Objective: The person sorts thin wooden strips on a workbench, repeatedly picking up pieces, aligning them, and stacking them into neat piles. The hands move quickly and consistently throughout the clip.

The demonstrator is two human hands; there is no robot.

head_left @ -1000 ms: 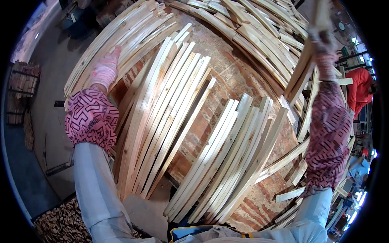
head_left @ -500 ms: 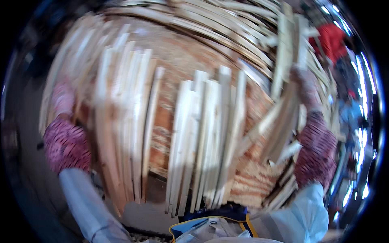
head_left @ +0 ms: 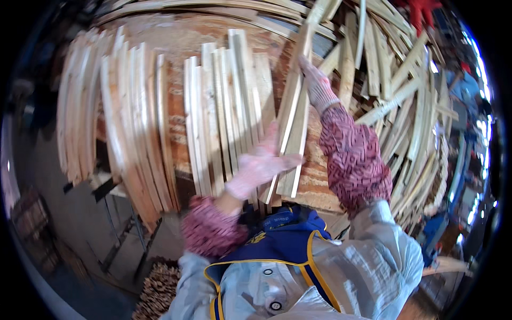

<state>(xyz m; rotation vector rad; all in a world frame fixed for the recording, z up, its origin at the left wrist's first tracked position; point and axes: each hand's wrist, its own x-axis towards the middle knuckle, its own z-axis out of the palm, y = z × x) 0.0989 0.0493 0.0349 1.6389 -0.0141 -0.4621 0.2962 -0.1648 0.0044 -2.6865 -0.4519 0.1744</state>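
Observation:
Both hands wear pale pinkish work gloves below patterned red sleeve covers. My right hand (head_left: 319, 88) is at the right edge of a few long wooden strips (head_left: 293, 117), gripping them partway along. These strips lie slanted, their far ends reaching toward the back pile. My left hand (head_left: 260, 166) is spread over the near part of the strips, thumb apart from the fingers and holding nothing. Left of them, an upright row of pale wooden strips (head_left: 221, 106) lies side by side, partly under my left hand.
Further rows of strips (head_left: 136, 101) lie on the worn wooden tabletop (head_left: 186, 32) to the left, their near ends overhanging its edge. A jumbled pile of strips (head_left: 394, 106) fills the right side. A person in red (head_left: 422, 13) stands beyond it. Metal legs (head_left: 125, 234) show below.
My right hand has come leftward with the strips from the side pile to the row. My left hand has moved right, from the far-left row to the slanted strips.

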